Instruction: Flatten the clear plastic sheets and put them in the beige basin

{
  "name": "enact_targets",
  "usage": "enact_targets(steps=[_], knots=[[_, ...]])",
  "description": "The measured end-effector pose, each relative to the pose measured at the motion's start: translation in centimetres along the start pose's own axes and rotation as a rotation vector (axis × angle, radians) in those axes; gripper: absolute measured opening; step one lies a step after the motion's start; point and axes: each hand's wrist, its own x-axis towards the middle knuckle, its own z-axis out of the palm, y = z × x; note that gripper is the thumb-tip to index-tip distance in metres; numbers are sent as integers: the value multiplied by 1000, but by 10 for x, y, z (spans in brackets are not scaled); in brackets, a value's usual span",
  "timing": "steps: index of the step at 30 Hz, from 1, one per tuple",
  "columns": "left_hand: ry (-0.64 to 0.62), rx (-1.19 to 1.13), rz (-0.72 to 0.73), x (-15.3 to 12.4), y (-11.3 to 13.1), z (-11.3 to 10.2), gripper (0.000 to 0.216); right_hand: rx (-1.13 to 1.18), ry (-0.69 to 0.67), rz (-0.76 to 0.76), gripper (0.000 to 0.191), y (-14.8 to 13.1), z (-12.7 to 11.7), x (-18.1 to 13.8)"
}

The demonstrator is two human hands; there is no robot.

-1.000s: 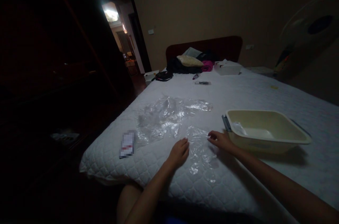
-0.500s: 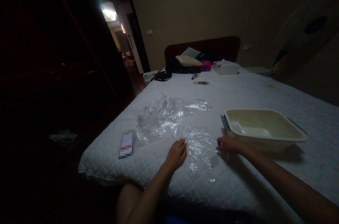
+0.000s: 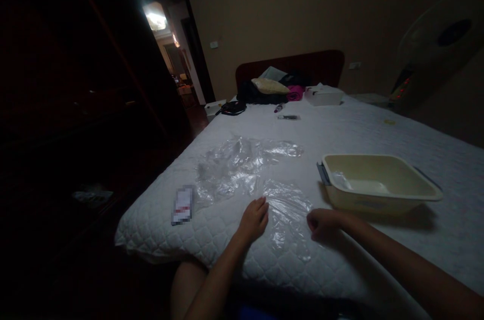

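A clear, crinkled plastic bag (image 3: 289, 219) lies spread on the bed between my two hands. My left hand (image 3: 255, 218) rests on its left edge, palm down with the fingers lying flat. At the right edge, my right hand (image 3: 322, 222) is closed, with the film gathered at its fingers. More clear plastic film (image 3: 230, 166) lies crumpled just beyond, towards the left. To the right of my right hand stands a cream plastic basin (image 3: 381, 199) with grey side handles and a small piece of clear plastic inside.
The white quilted bed (image 3: 340, 133) carries a phone-like object (image 3: 183, 205), blurred out, near the left edge. Towards the headboard (image 3: 328, 60) are a white box (image 3: 323, 97), a pink roll (image 3: 295, 92), a dark pouch (image 3: 233, 108) and a small packet (image 3: 289, 117). A fan (image 3: 454, 33) stands at right.
My right hand has come down towards me and turned, pulling the bag's right edge along. My left hand stays about where it was. The view has shifted slightly.
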Motion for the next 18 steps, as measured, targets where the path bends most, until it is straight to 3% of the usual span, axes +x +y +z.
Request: enact_targets(steps=[5,8,12,15,18], knots=[[27,-72,-32,-7,-1,-4,46,50,26,42,11,2,-10,1],[28,-57,16,-16,-3,-5,56,-9,179,49,9,-7,-18,1],[80,-70,18,-24,-8,-7,62,-92,339,-90,13,-32,-20,5],[148,-160,-59,-26,-14,-8,52,-139,398,-230,17,-61,-12,9],[216,-335,-231,-26,-20,-10,31,-225,446,-343,19,-92,-1,13]])
